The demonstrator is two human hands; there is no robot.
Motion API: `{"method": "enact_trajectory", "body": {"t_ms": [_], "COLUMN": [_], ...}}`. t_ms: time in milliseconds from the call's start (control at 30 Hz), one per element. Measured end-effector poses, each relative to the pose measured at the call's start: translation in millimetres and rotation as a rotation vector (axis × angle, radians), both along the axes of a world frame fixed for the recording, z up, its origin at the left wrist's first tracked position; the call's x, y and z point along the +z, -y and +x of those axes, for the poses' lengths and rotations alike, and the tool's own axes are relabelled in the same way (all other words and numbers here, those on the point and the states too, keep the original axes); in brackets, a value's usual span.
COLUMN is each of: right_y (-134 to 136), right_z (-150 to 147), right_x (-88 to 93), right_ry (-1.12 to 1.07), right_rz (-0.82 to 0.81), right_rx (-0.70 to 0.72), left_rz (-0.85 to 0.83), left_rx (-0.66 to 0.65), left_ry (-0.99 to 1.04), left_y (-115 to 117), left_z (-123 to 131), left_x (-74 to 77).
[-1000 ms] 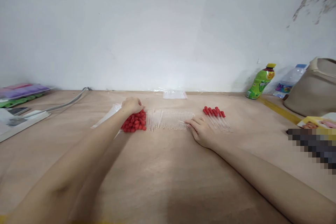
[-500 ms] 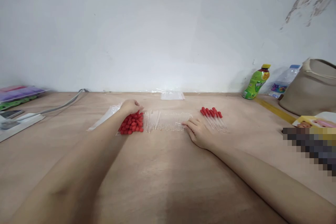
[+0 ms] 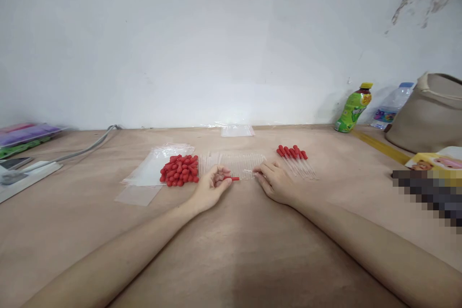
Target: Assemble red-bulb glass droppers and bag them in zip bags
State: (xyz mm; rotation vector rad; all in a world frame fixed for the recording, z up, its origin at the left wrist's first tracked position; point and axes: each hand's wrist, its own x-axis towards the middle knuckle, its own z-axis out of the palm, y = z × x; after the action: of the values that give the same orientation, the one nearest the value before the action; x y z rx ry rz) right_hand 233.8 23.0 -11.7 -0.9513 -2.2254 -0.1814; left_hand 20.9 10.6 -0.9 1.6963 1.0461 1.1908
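Note:
Between its thumb and fingers, my left hand (image 3: pixel 212 187) pinches a red rubber dropper bulb (image 3: pixel 234 179), its narrow end toward the right. My right hand (image 3: pixel 274 180) grips a clear glass dropper tube (image 3: pixel 249 171) whose end points left at the bulb; a small gap separates the two. Behind both hands lies a row of clear glass tubes (image 3: pixel 231 159), partly hidden by my fingers. A heap of red bulbs (image 3: pixel 179 171) is left of my left hand. Beyond my right hand rest several droppers with red bulbs fitted (image 3: pixel 293 153), side by side.
Clear plastic bags (image 3: pixel 144 166) lie at the left, and another bag (image 3: pixel 237 131) by the wall. A grey cable (image 3: pixel 86 146) runs at far left. At right stand a green bottle (image 3: pixel 353 108), a clear bottle (image 3: pixel 393 106) and a beige fabric bag (image 3: pixel 429 115).
My left hand has come from the red heap rightward and nearer, now with a bulb in it. My right hand has stayed almost in place with the glass tube.

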Motion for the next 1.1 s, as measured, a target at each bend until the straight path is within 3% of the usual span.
{"method": "enact_trajectory", "body": {"t_ms": [167, 533, 733, 967, 1100], "right_y": [7, 12, 12, 7, 9], "right_z": [-7, -13, -11, -6, -6], "right_x": [-0.8, -0.2, 0.2, -1.4, -3.0], "right_ry": [-0.054, -0.09, -0.103, -0.097, -0.006], "right_rz": [-0.05, -0.106, -0.169, -0.241, -0.138], "right_rx": [0.041, 0.092, 0.138, 0.278, 0.22], "left_rz": [-0.127, -0.008, 0.132, 0.083, 0.08], "left_rx": [-0.057, -0.132, -0.061, -0.197, -0.206], "left_ry": [0.069, -0.057, -0.266, -0.233, -0.278], "left_y": [-1, -3, -4, 3, 7], "left_z": [-3, -3, -5, -4, -3], "left_x": [0.7, -5.9, -6.0, -2.7, -2.3]}}
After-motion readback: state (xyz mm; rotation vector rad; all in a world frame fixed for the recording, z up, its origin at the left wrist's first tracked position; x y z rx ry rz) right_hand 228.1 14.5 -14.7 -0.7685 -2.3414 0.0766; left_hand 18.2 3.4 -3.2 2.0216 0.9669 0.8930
